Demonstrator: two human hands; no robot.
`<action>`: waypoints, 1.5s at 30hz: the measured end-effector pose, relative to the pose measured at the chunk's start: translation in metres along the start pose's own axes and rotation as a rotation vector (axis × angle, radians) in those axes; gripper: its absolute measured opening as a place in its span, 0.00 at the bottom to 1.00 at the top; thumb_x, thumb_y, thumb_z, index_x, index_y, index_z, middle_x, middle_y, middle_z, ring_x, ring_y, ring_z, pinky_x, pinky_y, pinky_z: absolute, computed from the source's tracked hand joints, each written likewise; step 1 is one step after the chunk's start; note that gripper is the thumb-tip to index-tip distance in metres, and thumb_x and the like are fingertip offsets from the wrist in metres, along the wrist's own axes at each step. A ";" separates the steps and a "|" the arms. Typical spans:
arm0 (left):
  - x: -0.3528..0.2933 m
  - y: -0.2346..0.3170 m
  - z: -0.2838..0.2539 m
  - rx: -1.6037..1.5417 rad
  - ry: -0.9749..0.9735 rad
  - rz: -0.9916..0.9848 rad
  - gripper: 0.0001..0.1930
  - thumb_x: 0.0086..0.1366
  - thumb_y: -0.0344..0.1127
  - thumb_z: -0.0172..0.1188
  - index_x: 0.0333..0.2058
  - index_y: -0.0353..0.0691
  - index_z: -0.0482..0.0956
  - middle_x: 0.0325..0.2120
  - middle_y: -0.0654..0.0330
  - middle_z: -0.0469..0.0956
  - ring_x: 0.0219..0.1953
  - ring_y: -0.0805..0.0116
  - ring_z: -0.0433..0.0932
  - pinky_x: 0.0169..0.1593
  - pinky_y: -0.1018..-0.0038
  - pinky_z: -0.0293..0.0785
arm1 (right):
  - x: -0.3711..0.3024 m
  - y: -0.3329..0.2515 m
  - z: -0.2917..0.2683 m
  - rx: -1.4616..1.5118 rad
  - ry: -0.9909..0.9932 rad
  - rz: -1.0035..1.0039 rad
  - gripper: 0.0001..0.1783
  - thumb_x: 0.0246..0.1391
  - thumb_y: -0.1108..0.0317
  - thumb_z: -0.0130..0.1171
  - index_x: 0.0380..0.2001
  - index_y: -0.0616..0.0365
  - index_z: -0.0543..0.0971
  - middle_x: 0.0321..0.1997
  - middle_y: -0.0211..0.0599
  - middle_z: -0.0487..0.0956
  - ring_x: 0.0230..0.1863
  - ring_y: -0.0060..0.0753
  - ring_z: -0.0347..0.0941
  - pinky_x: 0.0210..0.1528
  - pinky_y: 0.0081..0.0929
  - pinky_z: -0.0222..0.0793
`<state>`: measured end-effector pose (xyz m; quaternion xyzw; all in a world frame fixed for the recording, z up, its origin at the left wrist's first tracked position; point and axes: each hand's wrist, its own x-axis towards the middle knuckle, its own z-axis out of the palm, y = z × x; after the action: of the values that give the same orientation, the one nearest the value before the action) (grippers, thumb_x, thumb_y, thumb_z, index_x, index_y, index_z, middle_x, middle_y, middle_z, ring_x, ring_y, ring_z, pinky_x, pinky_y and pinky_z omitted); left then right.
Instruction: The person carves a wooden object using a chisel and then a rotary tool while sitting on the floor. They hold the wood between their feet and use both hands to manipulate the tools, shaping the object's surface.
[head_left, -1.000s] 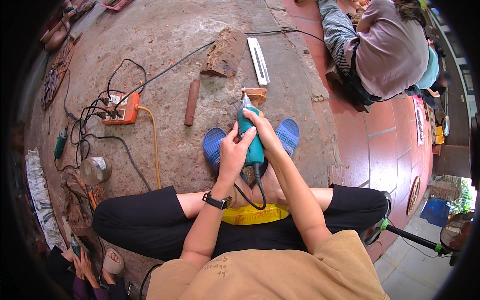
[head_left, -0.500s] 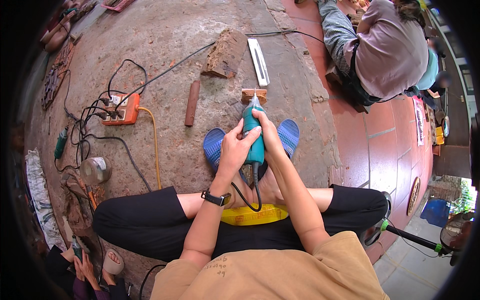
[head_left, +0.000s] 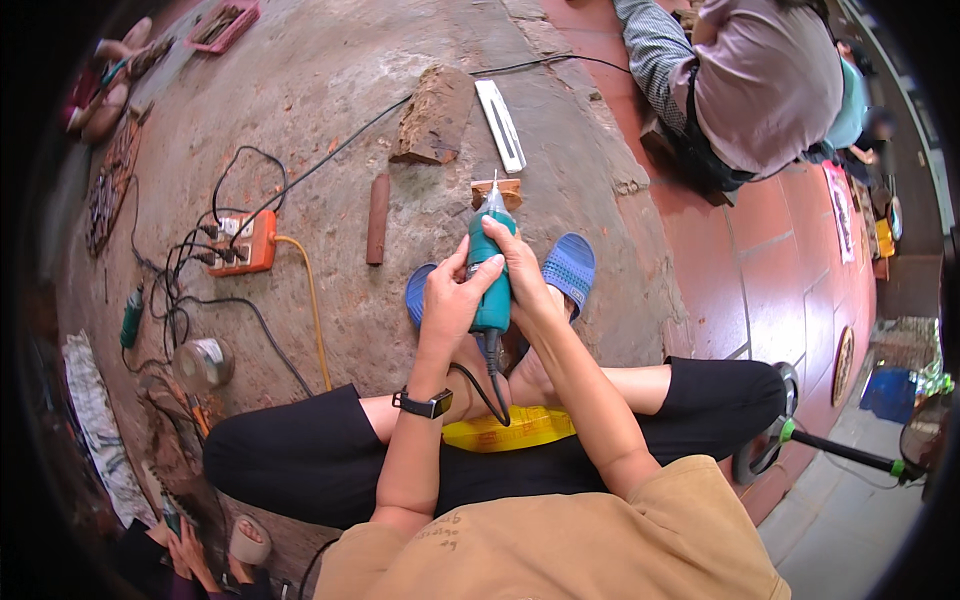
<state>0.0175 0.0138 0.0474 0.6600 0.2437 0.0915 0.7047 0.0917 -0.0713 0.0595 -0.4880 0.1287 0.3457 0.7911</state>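
A teal rotary tool [head_left: 490, 308] with a thin bit points away from me, its black cord hanging toward my lap. My left hand [head_left: 450, 297] is closed round its left side. On the other side my right hand [head_left: 520, 265] grips it, thumb and fingers near the front end. Just under the tool's nose lies a small brown wood block [head_left: 511, 192], partly hidden by it. Whether the bit touches the wood, I cannot tell. Blue slippers [head_left: 569, 268] are beside my hands; the left one is largely covered.
Beyond the block lie a white narrow package [head_left: 500, 126], a rough wood chunk [head_left: 435, 115] and a brown stick [head_left: 377, 220]. Left, an orange power strip [head_left: 262, 242] has several tangled cords, near a clear jar [head_left: 202, 363]. A seated person [head_left: 765, 85] is at upper right; another person's hands [head_left: 188, 553] are lower left.
The view has shifted a little, bringing more of the pink basket into sight at upper left. Both my hands still grip the rotary tool over the wood block, with little other movement.
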 end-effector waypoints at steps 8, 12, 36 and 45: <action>0.000 0.036 -0.010 0.103 -0.136 -0.156 0.35 0.57 0.45 0.69 0.58 0.30 0.71 0.31 0.58 0.82 0.31 0.78 0.78 0.34 0.78 0.75 | -0.008 0.011 0.002 0.234 0.015 0.048 0.23 0.58 0.52 0.58 0.45 0.59 0.71 0.34 0.39 0.75 0.29 0.32 0.77 0.31 0.28 0.78; 0.000 0.037 -0.003 0.111 -0.121 -0.116 0.35 0.56 0.45 0.69 0.58 0.30 0.71 0.32 0.56 0.83 0.31 0.77 0.79 0.35 0.78 0.76 | -0.010 0.003 0.001 0.201 0.019 0.005 0.18 0.60 0.52 0.55 0.34 0.58 0.73 0.29 0.34 0.74 0.27 0.29 0.75 0.30 0.28 0.77; 0.009 0.032 0.001 0.178 -0.136 -0.133 0.34 0.56 0.48 0.69 0.56 0.32 0.74 0.29 0.54 0.83 0.30 0.75 0.79 0.35 0.76 0.76 | 0.007 0.010 -0.016 0.238 0.023 -0.002 0.19 0.60 0.54 0.55 0.42 0.58 0.71 0.33 0.39 0.74 0.30 0.33 0.76 0.33 0.32 0.79; 0.007 0.012 0.000 0.034 -0.084 -0.072 0.29 0.59 0.44 0.68 0.55 0.32 0.75 0.29 0.59 0.81 0.29 0.79 0.75 0.34 0.78 0.74 | 0.006 0.003 -0.008 0.120 0.017 0.105 0.21 0.58 0.50 0.58 0.39 0.59 0.73 0.29 0.37 0.76 0.28 0.31 0.77 0.31 0.29 0.78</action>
<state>0.0261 0.0186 0.0578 0.6659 0.2390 0.0343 0.7059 0.0947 -0.0747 0.0502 -0.4350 0.1814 0.3744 0.7986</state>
